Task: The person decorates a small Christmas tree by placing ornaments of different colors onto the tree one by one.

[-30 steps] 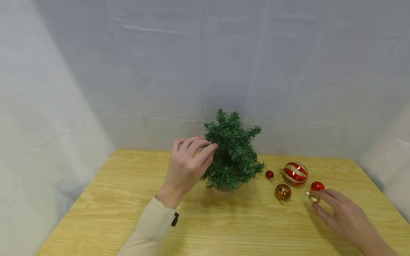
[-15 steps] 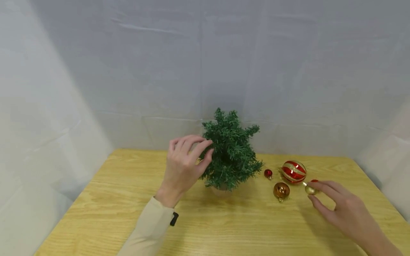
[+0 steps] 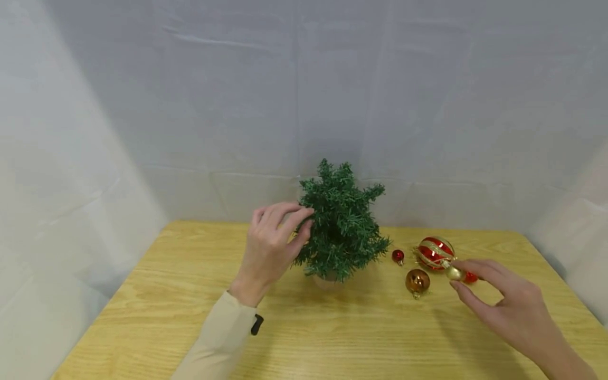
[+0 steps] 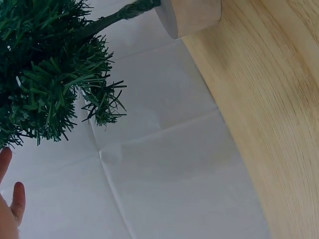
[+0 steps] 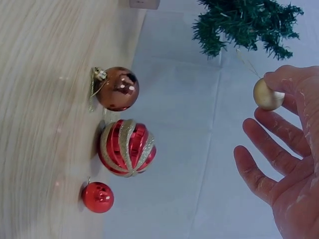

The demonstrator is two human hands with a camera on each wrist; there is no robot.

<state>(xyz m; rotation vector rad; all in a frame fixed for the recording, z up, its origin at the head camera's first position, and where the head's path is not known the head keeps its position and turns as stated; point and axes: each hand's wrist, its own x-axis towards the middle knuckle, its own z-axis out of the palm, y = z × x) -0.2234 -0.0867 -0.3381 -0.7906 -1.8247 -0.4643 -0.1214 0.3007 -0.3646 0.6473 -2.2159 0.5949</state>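
Note:
A small artificial Christmas tree [image 3: 339, 227] stands mid-table on its round base [image 4: 194, 17]. My left hand [image 3: 272, 240] is at the tree's left side, thumb and fingers apart, fingertips right at the branches. In the left wrist view its fingers [image 4: 18, 199] show just below the green needles. With thumb and index finger my right hand [image 3: 515, 309] pinches a small gold bauble [image 5: 268, 95], raised over the right part of the table. A thin gold loop [image 5: 247, 62] trails from the bauble's cap toward the tree. The other right-hand fingers are spread.
Beside the tree lie a tiny dark red bauble [image 3: 398, 256], a copper-brown bauble [image 3: 417, 283] and a large red bauble with gold stripes [image 3: 431, 252]. A plain red bauble [image 5: 98, 197] lies partly behind my right hand in the head view. Pale sheeting [image 3: 228, 105] hangs behind the table.
My right hand has lifted the gold bauble off the table and moved it slightly left, toward the striped bauble. The left hand's thumb and fingers have parted a little at the tree.

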